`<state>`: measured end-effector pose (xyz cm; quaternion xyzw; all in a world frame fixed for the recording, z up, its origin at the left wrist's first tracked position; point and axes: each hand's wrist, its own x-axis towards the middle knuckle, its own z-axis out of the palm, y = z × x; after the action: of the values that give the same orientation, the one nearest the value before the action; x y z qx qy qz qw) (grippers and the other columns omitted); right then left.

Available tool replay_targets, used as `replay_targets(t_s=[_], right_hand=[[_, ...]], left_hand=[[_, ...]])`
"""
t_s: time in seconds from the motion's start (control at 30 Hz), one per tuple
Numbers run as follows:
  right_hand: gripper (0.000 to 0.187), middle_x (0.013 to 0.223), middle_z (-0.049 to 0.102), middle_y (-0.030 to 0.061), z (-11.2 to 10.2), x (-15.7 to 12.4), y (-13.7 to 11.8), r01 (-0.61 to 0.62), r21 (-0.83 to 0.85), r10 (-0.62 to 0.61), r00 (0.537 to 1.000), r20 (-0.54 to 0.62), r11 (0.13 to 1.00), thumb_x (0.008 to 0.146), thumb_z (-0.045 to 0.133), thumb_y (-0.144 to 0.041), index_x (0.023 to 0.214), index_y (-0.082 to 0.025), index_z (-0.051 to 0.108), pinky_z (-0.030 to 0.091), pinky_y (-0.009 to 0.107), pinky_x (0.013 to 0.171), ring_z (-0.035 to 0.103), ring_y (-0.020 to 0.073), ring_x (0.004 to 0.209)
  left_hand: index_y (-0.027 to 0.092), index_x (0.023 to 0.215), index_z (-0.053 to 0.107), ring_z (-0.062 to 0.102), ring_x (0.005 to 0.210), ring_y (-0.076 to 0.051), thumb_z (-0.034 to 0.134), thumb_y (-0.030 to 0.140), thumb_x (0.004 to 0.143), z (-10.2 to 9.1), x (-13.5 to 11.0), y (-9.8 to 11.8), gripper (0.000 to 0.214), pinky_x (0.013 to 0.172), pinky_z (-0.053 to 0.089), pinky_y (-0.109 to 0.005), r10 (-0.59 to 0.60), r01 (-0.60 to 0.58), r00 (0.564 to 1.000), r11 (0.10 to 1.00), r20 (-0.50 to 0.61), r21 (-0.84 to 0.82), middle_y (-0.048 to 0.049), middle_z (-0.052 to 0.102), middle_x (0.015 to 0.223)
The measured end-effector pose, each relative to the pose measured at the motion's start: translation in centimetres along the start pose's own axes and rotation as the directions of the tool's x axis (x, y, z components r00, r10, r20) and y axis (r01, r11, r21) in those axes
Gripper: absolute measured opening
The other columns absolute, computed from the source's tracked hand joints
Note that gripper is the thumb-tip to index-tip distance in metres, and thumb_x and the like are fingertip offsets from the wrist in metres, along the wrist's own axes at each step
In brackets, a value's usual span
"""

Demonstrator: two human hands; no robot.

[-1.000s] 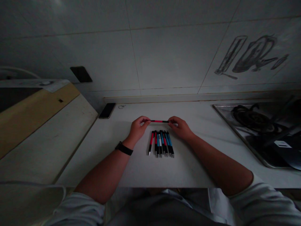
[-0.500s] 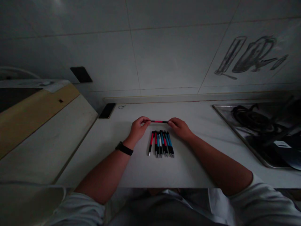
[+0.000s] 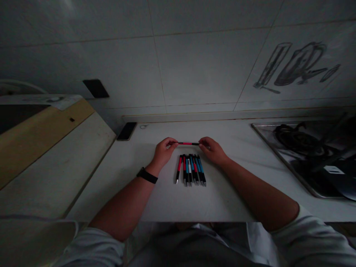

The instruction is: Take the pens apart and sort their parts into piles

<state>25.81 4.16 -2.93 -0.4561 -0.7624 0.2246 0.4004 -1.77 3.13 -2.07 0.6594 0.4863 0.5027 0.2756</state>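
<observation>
A red and black pen (image 3: 188, 143) lies crosswise between my two hands, just above the white counter (image 3: 228, 196). My left hand (image 3: 163, 151), with a black watch on its wrist, pinches the pen's left end. Its right end is pinched by my right hand (image 3: 213, 150). Just in front of that pen, a row of several red, blue and black pens (image 3: 191, 170) lies side by side on the counter, tips toward me.
A dark phone (image 3: 127, 130) lies at the counter's back left, with a small ring (image 3: 143, 126) beside it. A gas stove (image 3: 308, 148) fills the right side. A wooden board (image 3: 36, 133) slopes at the left. A tiled wall stands behind.
</observation>
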Motion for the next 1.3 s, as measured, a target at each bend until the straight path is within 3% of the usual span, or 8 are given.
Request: replay_targets(t_s=[0.17,0.27,0.43,0.57,0.77,0.9,1.07,1.3], right_hand=[[0.018,0.096,0.068,0.0069,0.0,-0.1,-0.1,0.005,-0.075,-0.002,0.999,0.040,0.997,0.097,0.054,-0.037,0.096,-0.023,0.066,0.053,0.038,0.088,0.064,0.0225,0.091],[0.020,0.104,0.069,0.0071,0.1,-0.2,-0.3,-0.029,-0.033,0.029,0.999,0.022,0.999,0.091,0.063,-0.036,0.106,-0.024,0.063,0.054,0.037,0.086,0.065,0.0223,0.094],[0.022,0.098,0.069,0.0077,0.0,-0.1,-0.1,-0.008,-0.088,0.014,0.998,0.067,0.996,0.099,0.051,-0.039,0.097,-0.023,0.066,0.051,0.038,0.088,0.065,0.0223,0.093],[0.020,0.100,0.068,0.0069,0.0,-0.1,-0.1,-0.010,-0.093,0.013,1.000,0.024,0.996,0.091,0.063,-0.037,0.103,-0.022,0.064,0.051,0.036,0.084,0.064,0.0218,0.091],[0.020,0.095,0.070,0.0071,-0.1,0.0,-0.5,-0.003,-0.128,0.013,0.997,0.075,0.992,0.099,0.053,-0.037,0.096,-0.022,0.067,0.050,0.035,0.083,0.064,0.0216,0.090],[0.015,0.098,0.071,0.0058,0.0,-0.1,-0.4,-0.048,-0.093,0.053,0.997,0.054,0.995,0.094,0.061,-0.033,0.104,-0.023,0.066,0.052,0.036,0.081,0.066,0.0218,0.090],[0.019,0.105,0.074,0.0068,-0.1,0.0,-0.4,0.012,-0.094,-0.004,0.997,0.082,0.995,0.095,0.060,-0.030,0.110,-0.025,0.071,0.053,0.038,0.089,0.068,0.0227,0.097],[0.016,0.103,0.072,0.0077,-1.0,0.3,0.4,-0.002,-0.178,0.002,1.000,-0.001,0.984,0.093,0.062,-0.026,0.102,-0.024,0.075,0.053,0.039,0.091,0.067,0.0237,0.099]], left_hand=[[0.020,0.094,0.072,0.070,0.094,-0.020,0.070,0.032,0.089,0.0,-0.1,0.5,0.013,0.092,0.054,-0.035,-0.017,0.017,1.000,1.000,0.003,-0.011,-0.0046,0.076,0.097],[0.020,0.095,0.073,0.070,0.093,-0.019,0.070,0.033,0.089,0.0,-0.1,0.4,0.014,0.092,0.054,-0.035,-0.013,0.013,1.000,1.000,0.004,-0.011,-0.0042,0.075,0.096],[0.020,0.094,0.073,0.069,0.092,-0.019,0.071,0.031,0.088,0.1,0.0,0.3,0.012,0.089,0.054,-0.034,-0.018,0.018,1.000,1.000,0.000,-0.004,-0.0040,0.075,0.095],[0.020,0.093,0.072,0.069,0.092,-0.019,0.070,0.032,0.088,0.1,0.0,0.3,0.013,0.089,0.053,-0.034,-0.020,0.020,1.000,1.000,0.005,-0.001,-0.0042,0.075,0.095],[0.020,0.094,0.073,0.069,0.092,-0.019,0.071,0.033,0.088,0.1,0.0,0.0,0.014,0.090,0.053,-0.034,-0.009,0.009,1.000,1.000,0.006,-0.016,-0.0039,0.075,0.095],[0.020,0.095,0.073,0.068,0.091,-0.019,0.070,0.033,0.089,0.1,0.0,-0.2,0.014,0.088,0.053,-0.034,-0.021,0.021,1.000,1.000,0.001,-0.003,-0.0044,0.075,0.095],[0.021,0.097,0.073,0.068,0.091,-0.019,0.070,0.034,0.089,0.2,0.1,-0.5,0.016,0.087,0.054,-0.034,-0.033,0.033,0.999,0.999,0.006,-0.019,-0.0049,0.075,0.096],[0.020,0.098,0.073,0.067,0.087,-0.018,0.069,0.036,0.088,-0.3,0.6,-0.9,0.018,0.084,0.052,-0.031,-0.075,0.074,0.996,0.997,-0.057,-0.008,-0.0040,0.074,0.094]])
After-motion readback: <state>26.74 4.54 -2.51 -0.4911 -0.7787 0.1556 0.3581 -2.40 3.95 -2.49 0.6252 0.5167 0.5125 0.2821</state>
